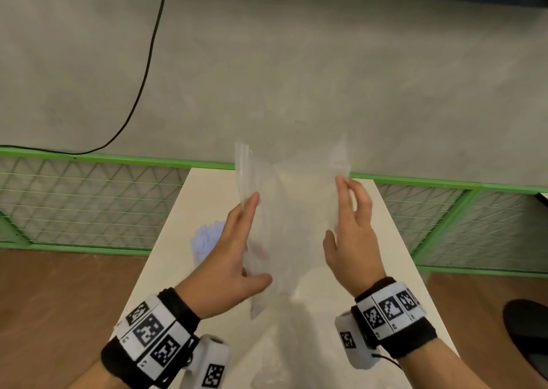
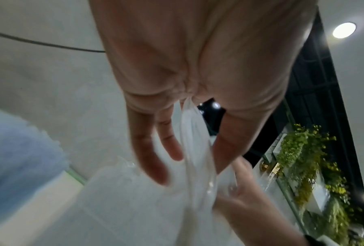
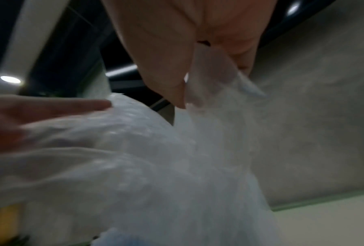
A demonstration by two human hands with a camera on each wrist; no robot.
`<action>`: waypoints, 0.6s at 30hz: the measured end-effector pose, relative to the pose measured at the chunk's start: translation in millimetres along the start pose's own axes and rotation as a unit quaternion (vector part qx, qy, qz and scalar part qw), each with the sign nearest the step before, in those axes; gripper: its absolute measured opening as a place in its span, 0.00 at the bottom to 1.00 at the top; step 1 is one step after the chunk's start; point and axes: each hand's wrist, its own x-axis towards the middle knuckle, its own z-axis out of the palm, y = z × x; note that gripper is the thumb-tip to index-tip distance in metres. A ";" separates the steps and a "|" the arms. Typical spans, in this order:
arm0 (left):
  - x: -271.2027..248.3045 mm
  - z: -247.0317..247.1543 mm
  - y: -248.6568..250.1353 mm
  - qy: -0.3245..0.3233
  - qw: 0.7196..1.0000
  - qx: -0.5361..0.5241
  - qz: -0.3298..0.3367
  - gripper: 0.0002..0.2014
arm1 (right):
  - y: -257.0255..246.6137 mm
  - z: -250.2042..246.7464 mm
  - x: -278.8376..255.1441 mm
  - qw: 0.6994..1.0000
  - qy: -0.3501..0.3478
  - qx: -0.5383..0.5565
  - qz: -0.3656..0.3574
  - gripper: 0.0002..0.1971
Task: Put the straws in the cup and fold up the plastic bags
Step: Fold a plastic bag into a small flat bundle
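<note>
A clear plastic bag (image 1: 292, 210) hangs stretched above the white table (image 1: 394, 258), held up between both hands. The left hand (image 1: 237, 258) pinches its nine o'clock edge between thumb and extended fingers, and the right hand (image 1: 350, 234) pinches the three o'clock edge likewise. Pale blue straws (image 1: 207, 237) stand bunched at nine o'clock, behind the left hand.

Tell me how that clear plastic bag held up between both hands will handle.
The clear plastic bag probably handles floppy: it sags and creases between the left hand and right hand. It looks thin and see-through, so likely very light. The glossy film may slip through fingers.
</note>
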 end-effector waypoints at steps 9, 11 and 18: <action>20.6 19.0 6.7 0.088 0.985 -0.145 0.001 0.41 | -40.0 -23.3 -26.4 0.912 -0.216 0.338 -0.088 0.45; 15.7 10.8 2.3 0.075 0.981 -0.180 -0.002 0.42 | -28.2 -30.0 -18.4 0.912 -0.125 0.391 -0.022 0.38; 8.3 3.5 1.4 0.013 0.930 -0.368 0.004 0.48 | 17.9 -25.8 -3.3 0.815 -0.203 0.478 0.256 0.29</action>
